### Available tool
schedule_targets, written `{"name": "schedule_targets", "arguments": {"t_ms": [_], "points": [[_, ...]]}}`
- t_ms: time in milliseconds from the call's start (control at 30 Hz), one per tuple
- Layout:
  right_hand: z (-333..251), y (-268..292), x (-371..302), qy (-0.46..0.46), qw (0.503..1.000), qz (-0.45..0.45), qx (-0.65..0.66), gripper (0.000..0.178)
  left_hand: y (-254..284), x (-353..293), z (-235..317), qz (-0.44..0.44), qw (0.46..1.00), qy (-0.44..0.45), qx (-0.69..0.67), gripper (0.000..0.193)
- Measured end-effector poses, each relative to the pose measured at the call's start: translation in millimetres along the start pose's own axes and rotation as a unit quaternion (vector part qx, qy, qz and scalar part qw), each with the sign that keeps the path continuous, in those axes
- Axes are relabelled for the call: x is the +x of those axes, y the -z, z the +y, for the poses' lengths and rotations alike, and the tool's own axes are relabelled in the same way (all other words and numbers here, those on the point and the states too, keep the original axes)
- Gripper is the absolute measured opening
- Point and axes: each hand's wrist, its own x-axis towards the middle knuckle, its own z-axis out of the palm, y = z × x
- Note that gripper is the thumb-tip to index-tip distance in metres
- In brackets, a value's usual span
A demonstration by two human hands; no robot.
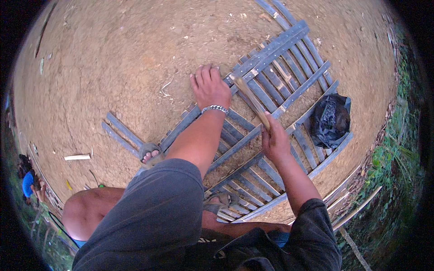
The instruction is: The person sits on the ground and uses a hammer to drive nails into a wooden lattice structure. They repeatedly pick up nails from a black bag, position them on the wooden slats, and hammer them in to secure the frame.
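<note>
left hand (209, 86) lies spread flat on the bamboo panel (271, 86); right hand (274, 141) grips a stick (251, 100) just beside. a stray swing could hit those fingers.

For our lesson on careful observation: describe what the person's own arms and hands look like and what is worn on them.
Both hands are bare, with no gloves. The left hand has a silver chain bracelet at the wrist, below a bare forearm and a loose dark grey sleeve over the upper arm. The right hand has no ring or band that shows; its forearm is bare up to a dark grey sleeve.
</note>
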Motion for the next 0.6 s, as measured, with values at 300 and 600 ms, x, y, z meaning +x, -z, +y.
{"name": "schedule_targets", "arguments": {"t_ms": [300, 600], "points": [[23, 8, 14, 0.047, 0.998, 0.003, 0.037, 0.064, -1, 0, -4, 0.028, 1.0, 0.004, -0.009, 0.033], [37, 10, 13, 0.002, 0.998, -0.03, -0.054, 0.063, -9, -4, -2, 0.039, 0.999, -0.006, -0.021, 0.028]]}}
